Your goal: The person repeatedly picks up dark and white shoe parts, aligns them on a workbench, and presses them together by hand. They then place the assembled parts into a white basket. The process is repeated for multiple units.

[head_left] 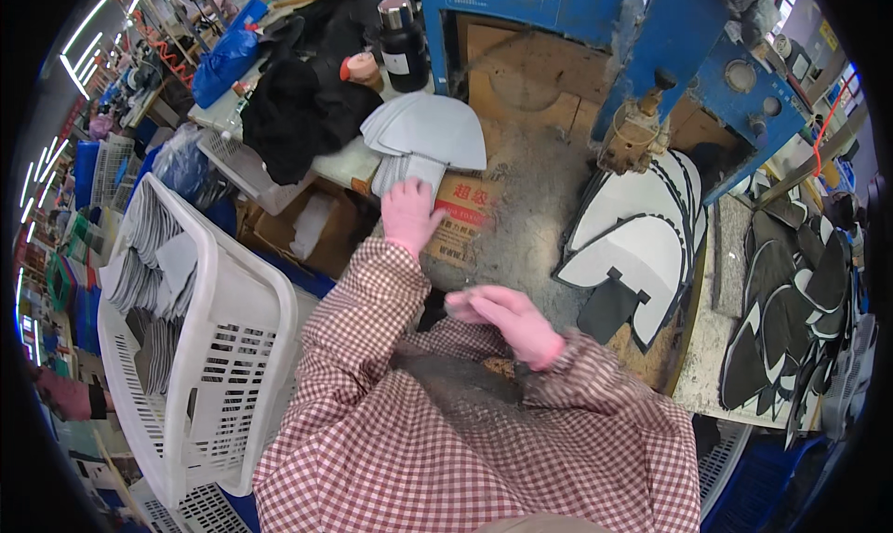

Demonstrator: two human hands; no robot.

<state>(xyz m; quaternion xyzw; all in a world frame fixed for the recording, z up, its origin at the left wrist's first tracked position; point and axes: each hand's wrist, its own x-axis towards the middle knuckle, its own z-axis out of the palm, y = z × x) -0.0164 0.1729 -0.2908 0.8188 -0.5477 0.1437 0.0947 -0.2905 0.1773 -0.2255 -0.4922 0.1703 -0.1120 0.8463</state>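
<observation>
My left hand [409,215], in a pink glove, rests its fingertips on the near end of a stack of light grey, fan-shaped cut pieces [425,128]. Its fingers are slightly apart and the thumb points right; I see no piece lifted in it. My right hand [513,321], also gloved in pink, hovers over the near edge of the worktable [530,226]. Its fingers stretch leftward, with nothing visible in them. To its right lies a pile of white curved pieces with dark edging [633,254], apart from the hand.
A blue machine frame [530,7] with a metal fitting [637,133] stands at the back. A white plastic basket [237,347] of grey pieces is on my left. Behind the stack are a black bottle [402,54] and black cloth [298,114]. Dark pieces [786,310] heap at right.
</observation>
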